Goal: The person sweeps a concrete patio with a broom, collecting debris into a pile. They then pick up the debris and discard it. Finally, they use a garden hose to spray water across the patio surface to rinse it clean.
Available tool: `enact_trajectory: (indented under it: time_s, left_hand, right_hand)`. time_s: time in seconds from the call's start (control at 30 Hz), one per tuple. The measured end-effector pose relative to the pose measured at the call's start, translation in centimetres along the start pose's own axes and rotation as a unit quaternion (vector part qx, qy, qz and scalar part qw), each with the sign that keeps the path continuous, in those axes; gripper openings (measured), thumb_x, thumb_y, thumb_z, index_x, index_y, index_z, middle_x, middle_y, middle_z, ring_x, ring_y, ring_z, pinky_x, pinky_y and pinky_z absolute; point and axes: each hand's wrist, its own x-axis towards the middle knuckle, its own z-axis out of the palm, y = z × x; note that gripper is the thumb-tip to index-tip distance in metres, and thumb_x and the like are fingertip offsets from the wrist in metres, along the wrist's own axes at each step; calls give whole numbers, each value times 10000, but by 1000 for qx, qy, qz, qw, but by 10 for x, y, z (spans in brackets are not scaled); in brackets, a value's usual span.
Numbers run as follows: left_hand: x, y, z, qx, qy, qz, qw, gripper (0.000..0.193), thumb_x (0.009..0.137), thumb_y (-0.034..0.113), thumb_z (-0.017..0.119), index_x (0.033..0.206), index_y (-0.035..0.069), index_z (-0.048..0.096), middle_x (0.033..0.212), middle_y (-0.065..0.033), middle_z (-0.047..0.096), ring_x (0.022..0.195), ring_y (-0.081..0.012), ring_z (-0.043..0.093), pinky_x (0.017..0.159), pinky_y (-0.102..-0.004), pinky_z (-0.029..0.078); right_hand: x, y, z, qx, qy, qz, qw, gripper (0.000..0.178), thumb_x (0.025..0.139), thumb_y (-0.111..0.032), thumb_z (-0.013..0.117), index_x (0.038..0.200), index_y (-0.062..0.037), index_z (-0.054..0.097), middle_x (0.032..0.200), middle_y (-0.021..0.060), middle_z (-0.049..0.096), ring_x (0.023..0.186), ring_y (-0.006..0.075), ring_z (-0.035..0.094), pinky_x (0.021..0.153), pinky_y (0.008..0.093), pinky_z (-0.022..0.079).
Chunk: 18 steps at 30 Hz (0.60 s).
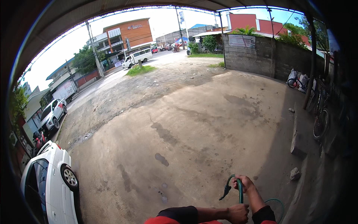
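A green garden hose (241,197) runs between my two hands at the lower right. Its upper part bends over to the left and ends in a dark nozzle (225,192) that points down. My right hand (244,183) is closed around the hose near the bend. Lower down, my left hand (238,213) is closed too, gripping the hose, with my left arm reaching across from the left. Another thin green length of hose curves over the ground to the right of my right forearm.
A white car (56,183) stands at the left. A concrete curb (298,140), a loose stone (295,174) and a bicycle (321,123) line the right side, by a post (312,59). Dark damp patches mark the ground. A block wall (250,56) and a road with a white van (138,57) lie beyond.
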Motion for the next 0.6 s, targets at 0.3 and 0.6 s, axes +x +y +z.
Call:
enact_trajectory:
  time_s: [0.3, 0.6]
  left_hand:
    - [-65, -127, -33, -351, 207, -634, 657, 480, 1012, 449, 531, 1195, 29, 673, 1241, -161, 660, 1149, -278, 608, 995, -382, 450]
    - [5, -274, -40, -663, 112, -505, 541, 997, 922, 767, 390, 1581, 46, 189, 1575, -275, 291, 1295, -450, 498, 1031, -521, 443]
  right_hand:
    - [-70, -37, -9, -96, 127, -332, 930, 448, 844, -48, 612, 1259, -16, 446, 713, 68, 562, 570, 198, 585, 549, 359, 547]
    - [-61, 131, -35, -329, 266, -365, 830, 197, 894, -12, 596, 1079, -63, 637, 809, 0, 610, 707, 131, 568, 661, 290, 483]
